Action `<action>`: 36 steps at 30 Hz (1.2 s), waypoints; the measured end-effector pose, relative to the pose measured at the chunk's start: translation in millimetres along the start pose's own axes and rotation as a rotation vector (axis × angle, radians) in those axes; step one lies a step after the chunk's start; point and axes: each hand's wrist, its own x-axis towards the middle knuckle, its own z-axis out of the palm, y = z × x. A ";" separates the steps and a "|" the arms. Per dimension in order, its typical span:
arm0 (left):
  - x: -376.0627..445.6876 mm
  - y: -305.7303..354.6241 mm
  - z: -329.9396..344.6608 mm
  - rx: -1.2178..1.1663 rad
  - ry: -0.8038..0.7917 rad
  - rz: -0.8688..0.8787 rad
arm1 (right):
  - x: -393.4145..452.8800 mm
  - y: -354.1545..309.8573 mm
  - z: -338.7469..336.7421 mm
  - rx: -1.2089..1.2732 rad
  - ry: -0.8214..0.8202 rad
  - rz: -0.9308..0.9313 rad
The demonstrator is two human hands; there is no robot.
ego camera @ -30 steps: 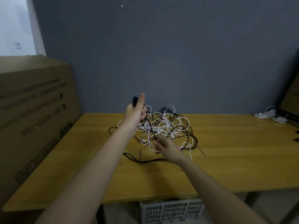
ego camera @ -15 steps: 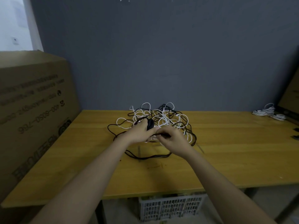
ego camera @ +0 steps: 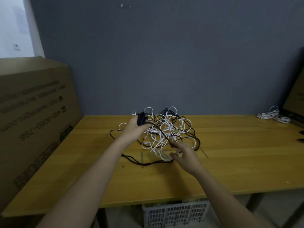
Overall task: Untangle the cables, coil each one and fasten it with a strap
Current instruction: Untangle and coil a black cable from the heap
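Observation:
A tangle of white and black cables (ego camera: 166,129) lies at the back middle of the wooden table (ego camera: 230,153). My left hand (ego camera: 134,129) grips a small coil of the black cable (ego camera: 141,119) just left of the tangle. From that coil a taut black strand (ego camera: 162,133) runs down to my right hand (ego camera: 184,153), which pinches it at the tangle's near edge. More of the black cable loops loosely over the table in front of the pile (ego camera: 144,163).
A large cardboard box (ego camera: 32,116) stands along the table's left side. A bundle of white cables (ego camera: 271,115) lies at the back right, beside a dark panel (ego camera: 294,99). A grey plastic crate (ego camera: 176,213) sits under the table.
My hands were together at the pile; the left has gone back and left with the coil, and the right has drawn toward me along the black strand.

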 end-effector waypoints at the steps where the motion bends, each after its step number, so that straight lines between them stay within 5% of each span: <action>1: 2.5 5.4 0.8 -0.056 0.040 -0.010 | 0.3 1.6 -1.1 -0.011 -0.011 0.028; 8: 11.4 30.7 7.8 -0.230 0.175 -0.008 | 18.8 -1.7 -21.5 -0.196 -0.062 0.075; 11: 8.0 35.6 9.0 -0.132 0.107 0.013 | 35.7 -10.3 -34.0 -0.288 0.075 -0.029; 16: 16.1 43.9 5.6 0.025 0.114 0.017 | 61.9 -50.6 -87.2 0.142 0.421 0.032; 21: 24.2 49.9 4.0 0.087 0.077 0.004 | 80.7 -71.3 -116.5 0.275 0.374 0.116; 25: 24.3 50.8 1.6 0.137 0.132 0.000 | 83.1 -78.3 -126.4 0.184 0.156 0.228; 36: 11.1 52.5 -2.3 0.200 0.074 0.069 | 80.1 -79.2 -116.9 0.207 0.072 0.191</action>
